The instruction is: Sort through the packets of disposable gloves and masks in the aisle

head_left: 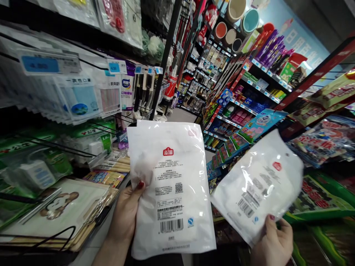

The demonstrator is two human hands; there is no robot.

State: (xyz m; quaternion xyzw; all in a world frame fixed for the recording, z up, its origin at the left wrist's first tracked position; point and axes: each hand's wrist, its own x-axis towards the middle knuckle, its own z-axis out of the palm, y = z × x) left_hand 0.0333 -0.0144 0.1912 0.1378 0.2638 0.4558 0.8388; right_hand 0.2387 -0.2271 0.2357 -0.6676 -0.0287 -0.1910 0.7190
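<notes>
My left hand (127,207) grips a white plastic packet (191,177) by its left side, thumb on the front and the fingers hidden behind. Its printed face is turned to me, with a red logo, small text, a square code and a barcode; another white edge shows behind its top left. In my right hand (273,240) a second white packet (255,177) with a similar red logo and barcode is pinched at its lower right corner. That packet tilts to the right and is slightly blurred. A narrow gap separates the two packets.
Left, a rack holds bagged face masks (77,96), green-and-white packs (41,173) and clipboard-like boards (58,210). Snack bags (324,136) and a green-edged bag (316,195) lie on the right. Shelves (246,107) and bins (249,20) stand beyond the aisle floor (183,115).
</notes>
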